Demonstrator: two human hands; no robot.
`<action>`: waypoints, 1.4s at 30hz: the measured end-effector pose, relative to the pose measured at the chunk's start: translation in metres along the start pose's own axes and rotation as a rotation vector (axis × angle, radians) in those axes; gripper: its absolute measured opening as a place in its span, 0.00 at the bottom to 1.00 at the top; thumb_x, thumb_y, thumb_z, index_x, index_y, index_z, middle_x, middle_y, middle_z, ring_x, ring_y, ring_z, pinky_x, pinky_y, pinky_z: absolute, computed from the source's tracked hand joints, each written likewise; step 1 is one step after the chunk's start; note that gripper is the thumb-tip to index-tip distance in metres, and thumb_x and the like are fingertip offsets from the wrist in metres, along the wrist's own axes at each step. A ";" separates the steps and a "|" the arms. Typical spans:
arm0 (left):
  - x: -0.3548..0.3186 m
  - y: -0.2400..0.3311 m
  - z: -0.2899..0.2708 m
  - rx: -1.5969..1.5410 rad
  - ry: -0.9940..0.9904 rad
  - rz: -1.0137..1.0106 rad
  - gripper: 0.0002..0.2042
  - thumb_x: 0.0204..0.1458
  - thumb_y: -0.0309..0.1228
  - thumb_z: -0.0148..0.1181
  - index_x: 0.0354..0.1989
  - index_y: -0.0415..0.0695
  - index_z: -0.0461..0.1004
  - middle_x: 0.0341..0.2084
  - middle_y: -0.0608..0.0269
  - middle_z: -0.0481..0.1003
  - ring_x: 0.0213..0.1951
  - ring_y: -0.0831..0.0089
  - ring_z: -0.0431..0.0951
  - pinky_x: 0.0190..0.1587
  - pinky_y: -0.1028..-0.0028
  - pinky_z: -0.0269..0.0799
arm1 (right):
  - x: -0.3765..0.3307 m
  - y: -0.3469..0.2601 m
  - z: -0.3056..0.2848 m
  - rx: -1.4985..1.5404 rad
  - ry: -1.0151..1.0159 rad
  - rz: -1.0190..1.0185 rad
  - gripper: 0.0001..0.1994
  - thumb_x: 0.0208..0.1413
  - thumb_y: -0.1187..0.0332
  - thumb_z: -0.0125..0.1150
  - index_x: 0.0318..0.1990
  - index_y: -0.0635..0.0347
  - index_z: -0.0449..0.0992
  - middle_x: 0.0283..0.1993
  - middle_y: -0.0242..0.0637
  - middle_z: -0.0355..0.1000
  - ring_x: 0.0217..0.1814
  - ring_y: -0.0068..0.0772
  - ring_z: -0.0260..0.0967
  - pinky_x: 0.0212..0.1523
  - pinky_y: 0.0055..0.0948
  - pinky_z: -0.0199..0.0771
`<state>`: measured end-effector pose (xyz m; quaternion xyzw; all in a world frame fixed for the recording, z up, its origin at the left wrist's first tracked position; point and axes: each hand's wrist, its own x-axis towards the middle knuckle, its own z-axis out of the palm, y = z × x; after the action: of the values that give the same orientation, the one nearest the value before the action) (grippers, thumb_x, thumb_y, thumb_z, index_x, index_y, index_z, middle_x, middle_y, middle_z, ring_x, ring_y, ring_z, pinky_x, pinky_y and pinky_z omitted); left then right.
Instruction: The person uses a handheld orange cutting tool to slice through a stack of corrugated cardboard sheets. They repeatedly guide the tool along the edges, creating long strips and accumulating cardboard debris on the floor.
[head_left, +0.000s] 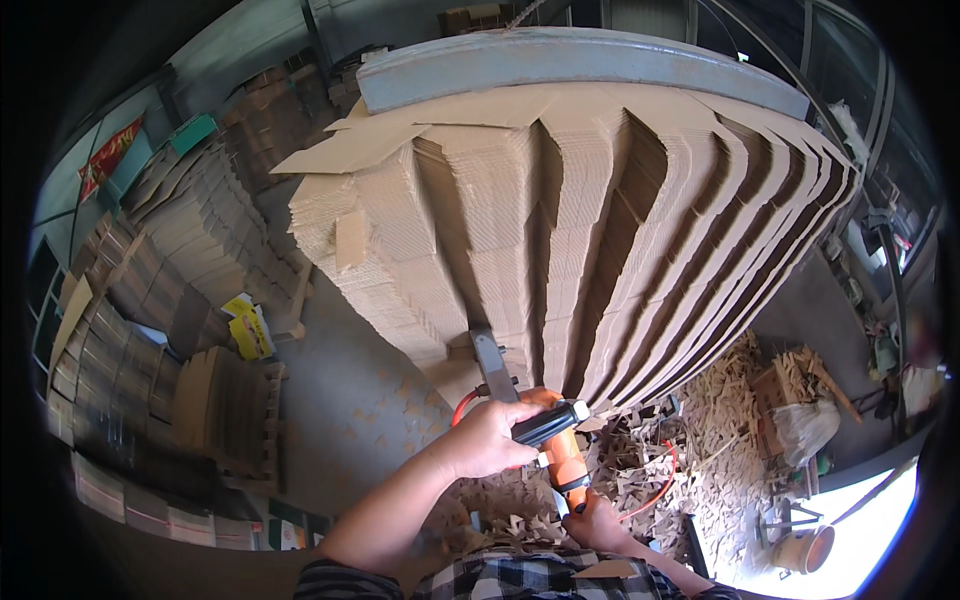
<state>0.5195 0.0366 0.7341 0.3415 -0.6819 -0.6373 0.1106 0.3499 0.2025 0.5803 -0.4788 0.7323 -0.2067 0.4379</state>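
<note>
An orange hand-held power tool (pixel 567 462) with a grey metal bar (pixel 488 360) at its front is held low before a tall cardboard stack (pixel 485 210). My left hand (pixel 485 440) is closed around its black side handle (pixel 545 425). Farther back, my right hand (pixel 596 522) grips the rear end of the orange body. The bar's tip is up against the lower part of the stack, near one of the deep vertical slots; whether it touches, I cannot tell. Part of each hand's fingers is hidden. A red hose (pixel 665 482) curves out to the tool's right.
A blue-grey beam (pixel 580 68) presses across the top of the stack. Cardboard scraps (pixel 700 440) litter the floor below and to the right. Bundled cardboard piles (pixel 205 210) and a pallet stack (pixel 220 410) stand at the left. A bucket (pixel 803 550) sits at the lower right.
</note>
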 end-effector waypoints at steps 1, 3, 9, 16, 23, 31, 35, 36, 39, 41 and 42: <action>0.001 0.002 0.000 0.011 -0.009 -0.027 0.29 0.40 0.17 0.59 0.56 0.33 0.62 0.41 0.63 0.72 0.37 0.83 0.71 0.37 0.82 0.69 | 0.001 0.002 0.001 -0.005 -0.004 0.015 0.19 0.39 0.66 0.58 0.38 0.70 0.67 0.30 0.57 0.71 0.37 0.57 0.70 0.40 0.43 0.70; 0.001 0.011 0.000 0.035 -0.021 -0.079 0.29 0.40 0.17 0.59 0.56 0.33 0.62 0.41 0.63 0.72 0.36 0.83 0.71 0.37 0.81 0.69 | 0.002 0.001 0.002 -0.017 -0.013 0.039 0.19 0.39 0.66 0.58 0.38 0.70 0.67 0.30 0.57 0.71 0.37 0.58 0.70 0.40 0.44 0.70; 0.008 -0.026 0.003 0.053 0.034 -0.059 0.26 0.39 0.22 0.59 0.52 0.36 0.67 0.30 0.68 0.74 0.22 0.87 0.68 0.24 0.83 0.65 | 0.006 0.001 0.008 -0.047 -0.029 0.081 0.19 0.39 0.65 0.57 0.39 0.68 0.66 0.30 0.57 0.71 0.37 0.57 0.70 0.40 0.44 0.69; 0.007 -0.017 0.000 0.013 0.024 -0.170 0.27 0.38 0.22 0.59 0.53 0.36 0.66 0.31 0.68 0.74 0.23 0.87 0.69 0.24 0.83 0.66 | 0.014 0.019 0.019 -0.003 0.007 0.050 0.18 0.36 0.66 0.60 0.36 0.69 0.68 0.27 0.56 0.71 0.34 0.56 0.71 0.36 0.44 0.71; 0.013 -0.026 0.001 -0.034 0.021 -0.171 0.27 0.40 0.20 0.60 0.54 0.38 0.66 0.32 0.67 0.74 0.22 0.87 0.68 0.22 0.84 0.64 | 0.028 0.037 0.027 0.040 -0.031 0.123 0.18 0.38 0.68 0.58 0.37 0.69 0.67 0.28 0.57 0.71 0.35 0.57 0.71 0.37 0.44 0.71; 0.023 -0.060 0.008 -0.058 0.023 -0.117 0.28 0.41 0.22 0.62 0.55 0.43 0.66 0.30 0.69 0.74 0.18 0.88 0.66 0.19 0.84 0.62 | 0.031 0.039 0.025 -0.056 -0.029 0.126 0.17 0.41 0.65 0.56 0.39 0.66 0.67 0.32 0.57 0.72 0.38 0.59 0.70 0.40 0.47 0.70; 0.029 -0.066 0.009 -0.043 0.027 -0.082 0.28 0.41 0.23 0.62 0.55 0.43 0.66 0.31 0.69 0.74 0.19 0.87 0.67 0.19 0.84 0.62 | 0.037 0.051 0.029 -0.043 -0.046 0.116 0.18 0.39 0.66 0.57 0.39 0.66 0.67 0.32 0.57 0.71 0.38 0.59 0.70 0.40 0.47 0.70; 0.030 -0.063 0.009 -0.043 0.024 -0.109 0.28 0.41 0.23 0.63 0.55 0.44 0.66 0.31 0.69 0.74 0.19 0.87 0.67 0.19 0.84 0.63 | 0.036 0.050 0.028 -0.045 -0.040 0.083 0.17 0.39 0.67 0.56 0.39 0.67 0.67 0.31 0.57 0.71 0.38 0.59 0.70 0.39 0.47 0.70; 0.031 -0.059 0.008 -0.048 -0.013 -0.217 0.28 0.40 0.24 0.63 0.55 0.45 0.66 0.31 0.69 0.74 0.19 0.87 0.67 0.19 0.84 0.63 | 0.038 0.055 0.032 -0.060 -0.022 0.096 0.17 0.39 0.67 0.56 0.37 0.67 0.68 0.30 0.57 0.71 0.37 0.59 0.70 0.39 0.47 0.70; 0.032 -0.064 0.010 -0.063 0.004 -0.217 0.28 0.40 0.24 0.63 0.55 0.46 0.66 0.29 0.71 0.73 0.19 0.87 0.67 0.18 0.84 0.63 | 0.037 0.057 0.032 -0.072 -0.033 0.094 0.16 0.39 0.67 0.56 0.37 0.67 0.68 0.30 0.57 0.71 0.36 0.58 0.70 0.39 0.46 0.70; 0.032 -0.068 0.010 -0.071 0.012 -0.217 0.28 0.40 0.24 0.63 0.55 0.46 0.66 0.29 0.71 0.73 0.19 0.87 0.66 0.18 0.84 0.63 | 0.037 0.057 0.032 -0.078 -0.040 0.094 0.16 0.39 0.67 0.56 0.37 0.68 0.68 0.30 0.57 0.71 0.36 0.58 0.70 0.39 0.46 0.70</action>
<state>0.5115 0.0286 0.6590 0.4128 -0.6173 -0.6673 0.0570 0.3413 0.1995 0.5050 -0.4647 0.7526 -0.1477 0.4425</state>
